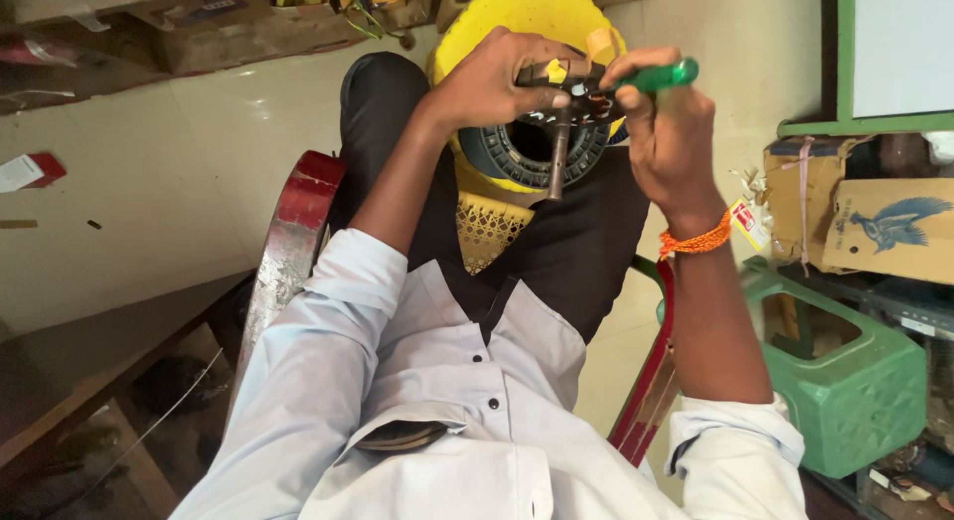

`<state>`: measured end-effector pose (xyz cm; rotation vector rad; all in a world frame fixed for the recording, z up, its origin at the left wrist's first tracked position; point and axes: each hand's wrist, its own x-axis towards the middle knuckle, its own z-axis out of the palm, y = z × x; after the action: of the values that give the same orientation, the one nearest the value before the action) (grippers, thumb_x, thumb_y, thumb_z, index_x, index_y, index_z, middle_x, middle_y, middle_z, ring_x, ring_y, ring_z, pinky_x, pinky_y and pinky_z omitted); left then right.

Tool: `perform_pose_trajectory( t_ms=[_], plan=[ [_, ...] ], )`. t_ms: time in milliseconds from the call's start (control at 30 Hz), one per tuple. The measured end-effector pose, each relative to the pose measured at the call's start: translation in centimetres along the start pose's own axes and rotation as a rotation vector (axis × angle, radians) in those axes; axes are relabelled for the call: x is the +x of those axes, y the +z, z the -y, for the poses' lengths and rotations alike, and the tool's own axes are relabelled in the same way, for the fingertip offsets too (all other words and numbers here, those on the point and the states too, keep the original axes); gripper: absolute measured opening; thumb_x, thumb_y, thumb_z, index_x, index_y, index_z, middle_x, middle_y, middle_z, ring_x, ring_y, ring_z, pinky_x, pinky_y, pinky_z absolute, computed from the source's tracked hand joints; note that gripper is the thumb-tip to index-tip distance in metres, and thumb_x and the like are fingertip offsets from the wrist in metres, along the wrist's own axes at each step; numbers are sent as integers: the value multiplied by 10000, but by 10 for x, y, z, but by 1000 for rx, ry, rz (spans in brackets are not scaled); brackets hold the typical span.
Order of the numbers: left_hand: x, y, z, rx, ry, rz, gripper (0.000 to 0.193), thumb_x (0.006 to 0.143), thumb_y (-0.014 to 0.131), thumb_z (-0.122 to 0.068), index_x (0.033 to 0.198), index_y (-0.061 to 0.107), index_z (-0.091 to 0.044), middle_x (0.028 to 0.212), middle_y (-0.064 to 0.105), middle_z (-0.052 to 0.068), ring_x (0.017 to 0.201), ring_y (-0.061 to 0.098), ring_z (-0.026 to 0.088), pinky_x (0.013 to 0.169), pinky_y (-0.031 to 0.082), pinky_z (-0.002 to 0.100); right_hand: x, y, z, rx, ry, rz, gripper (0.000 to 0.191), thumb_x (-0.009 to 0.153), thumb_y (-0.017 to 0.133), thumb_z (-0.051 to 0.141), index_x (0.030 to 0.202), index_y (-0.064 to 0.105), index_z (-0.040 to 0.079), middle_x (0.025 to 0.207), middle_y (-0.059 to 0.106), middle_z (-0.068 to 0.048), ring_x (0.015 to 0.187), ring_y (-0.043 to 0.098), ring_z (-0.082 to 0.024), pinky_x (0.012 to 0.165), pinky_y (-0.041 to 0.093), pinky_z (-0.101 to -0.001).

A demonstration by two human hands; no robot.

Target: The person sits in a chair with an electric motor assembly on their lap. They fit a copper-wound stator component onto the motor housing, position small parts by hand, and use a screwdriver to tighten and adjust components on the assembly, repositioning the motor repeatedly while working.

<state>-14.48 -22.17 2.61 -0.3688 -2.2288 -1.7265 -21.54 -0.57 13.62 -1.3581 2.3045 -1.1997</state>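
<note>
— Where's the part?

— Upper middle of the frame, over my lap and the yellow stool point(477, 33). My left hand point(497, 78) is clamped on the motor part point(571, 97); its steel shaft point(558, 157) points down toward me.

— And the other hand?

— My right hand point(671, 132) grips the green-handled screwdriver point(656, 78) tight, lying crosswise, tip meeting the part from the right. Both wrists are raised, hands nearly touching.

At upper centre of the frame, the left hand point(492, 83) and right hand point(668, 132) meet on a motor part point(574, 94). A screwdriver point(656, 78) sits in the right hand. A stool point(517, 23) stands behind them, a crate point(855, 391) at lower right, and cardboard boxes point(884, 222) above the crate.
</note>
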Motion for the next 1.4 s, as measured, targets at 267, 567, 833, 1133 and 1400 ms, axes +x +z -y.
perform_pose_trajectory(
  t_ms=[267, 567, 833, 1133, 1400],
  plan=[
    [-2, 3, -1, 143, 69, 7, 386, 868, 858, -199, 1220, 750, -82, 1155, 777, 118, 1037, 724, 332, 950, 481, 460, -31, 4, -30, 301, 55, -21, 412, 1189, 484, 435, 1250, 465, 28, 1162, 668, -137, 606, 451, -46, 557, 388, -195],
    [-2, 2, -3, 12, -60, 35, 380, 891, 827, -227, 1231, 729, -88, 1184, 759, 128, 1097, 741, 303, 989, 557, 382, -40, 18, -36, 425, 165, -158, 419, 1195, 436, 457, 1261, 452, 44, 1114, 653, -139, 549, 451, -52, 512, 371, -181],
    [-8, 3, -5, 60, 3, 26, 402, 883, 841, -192, 1245, 725, -62, 1171, 753, 157, 1079, 734, 323, 966, 557, 395, -73, 49, -36, 451, 148, -308, 423, 1186, 434, 448, 1311, 421, 44, 1226, 662, -173, 668, 651, -158, 588, 493, -232],
    [-17, 8, -4, 26, -15, -9, 390, 885, 852, -183, 1241, 724, -88, 1092, 757, 139, 976, 739, 300, 873, 566, 379, -113, 70, -46, 880, 265, -629, 457, 1130, 453, 455, 1380, 378, 81, 1373, 568, -152, 771, 664, -243, 653, 555, -343],
    [-35, 18, -15, 251, -58, -82, 376, 866, 875, -165, 1215, 744, -108, 976, 722, 137, 866, 688, 315, 741, 518, 405, -150, 55, -39, 743, 232, -813, 460, 1163, 468, 501, 1354, 446, 83, 906, 492, -50, 634, 461, -135, 596, 424, -289]
  ],
)
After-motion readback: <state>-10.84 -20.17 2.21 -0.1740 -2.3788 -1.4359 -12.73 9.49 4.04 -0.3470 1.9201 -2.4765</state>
